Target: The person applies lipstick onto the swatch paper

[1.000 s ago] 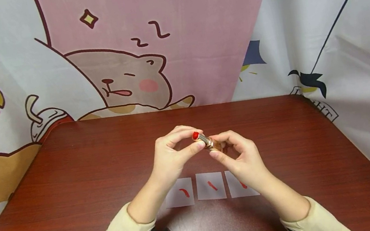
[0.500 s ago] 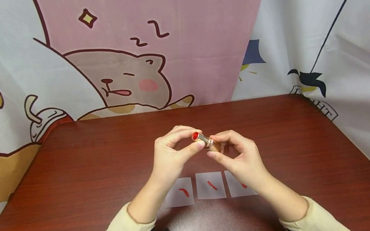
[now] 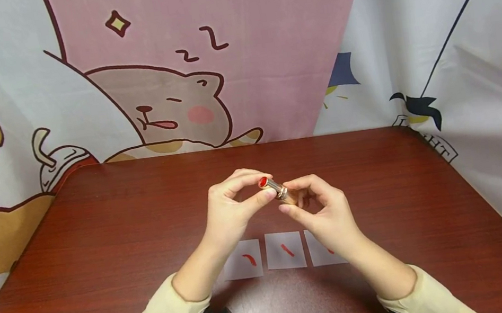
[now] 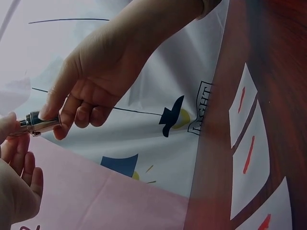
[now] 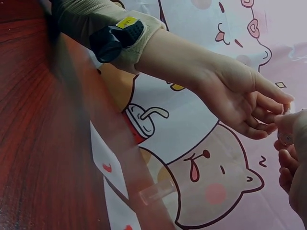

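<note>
A lipstick [image 3: 281, 192] in a gold and silver tube is held tilted above the table, its red tip [image 3: 262, 182] pointing up and left, low in the tube mouth. My left hand [image 3: 229, 210] pinches the upper tube between thumb and index finger. My right hand [image 3: 331, 214] grips the gold base with thumb and fingertips. In the left wrist view, the silver end [image 4: 45, 124] of the tube shows between both hands. The right wrist view has the lipstick mostly hidden behind my right fingers [image 5: 287, 167].
Three white paper squares lie in a row below my hands: left [image 3: 235, 268], middle [image 3: 275, 260] and right [image 3: 318, 255], each with a red stroke. A clear cylinder [image 5: 158, 192] stands out faintly in the right wrist view. Printed curtains [image 3: 277, 67] hang behind the brown table [image 3: 134, 215].
The red tip has sunk lower into the tube. My right thumb and fingers have shifted slightly around the base, while my left hand stays nearly still.
</note>
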`<state>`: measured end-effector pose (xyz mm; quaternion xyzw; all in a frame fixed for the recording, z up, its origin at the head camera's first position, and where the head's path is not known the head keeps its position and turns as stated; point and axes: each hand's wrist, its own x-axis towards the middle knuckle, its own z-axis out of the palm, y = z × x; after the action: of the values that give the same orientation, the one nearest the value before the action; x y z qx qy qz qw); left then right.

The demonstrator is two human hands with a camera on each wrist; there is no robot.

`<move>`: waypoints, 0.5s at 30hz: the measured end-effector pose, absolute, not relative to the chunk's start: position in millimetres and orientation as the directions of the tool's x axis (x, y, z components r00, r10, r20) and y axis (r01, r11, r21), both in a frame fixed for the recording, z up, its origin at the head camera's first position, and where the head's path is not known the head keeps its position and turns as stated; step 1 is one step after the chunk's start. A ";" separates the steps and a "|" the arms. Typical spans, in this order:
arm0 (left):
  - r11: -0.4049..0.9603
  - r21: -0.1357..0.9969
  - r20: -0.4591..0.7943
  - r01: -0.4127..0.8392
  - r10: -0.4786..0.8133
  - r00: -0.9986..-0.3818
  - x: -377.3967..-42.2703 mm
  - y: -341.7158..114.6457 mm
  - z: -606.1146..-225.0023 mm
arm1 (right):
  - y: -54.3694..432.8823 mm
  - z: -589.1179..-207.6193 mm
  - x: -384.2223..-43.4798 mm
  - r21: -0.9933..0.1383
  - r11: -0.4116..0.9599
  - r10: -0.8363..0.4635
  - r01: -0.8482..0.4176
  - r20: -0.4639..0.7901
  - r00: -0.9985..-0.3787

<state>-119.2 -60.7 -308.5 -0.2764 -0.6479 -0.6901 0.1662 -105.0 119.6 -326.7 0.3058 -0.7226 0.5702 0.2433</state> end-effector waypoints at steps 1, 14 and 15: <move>-0.105 0.801 0.598 0.589 0.130 -0.791 -119.3 -60.9 -308.5 | 119.9 -325.9 -105.0 -0.673 0.163 -0.174 -0.721 0.700 -0.693; -0.113 0.802 0.597 0.586 0.138 -0.791 -119.3 -61.5 -307.6 | 131.5 -317.0 -108.0 -0.691 0.135 -0.287 -0.710 0.659 -0.695; -0.114 0.803 0.596 0.585 0.139 -0.791 -119.2 -61.4 -307.7 | 132.4 -317.0 -108.5 -0.693 0.135 -0.293 -0.708 0.655 -0.697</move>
<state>-119.2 -61.4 -307.7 -0.2802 -0.6459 -0.6916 0.1610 -108.5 132.4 -317.0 0.3426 -0.7303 0.5613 0.1847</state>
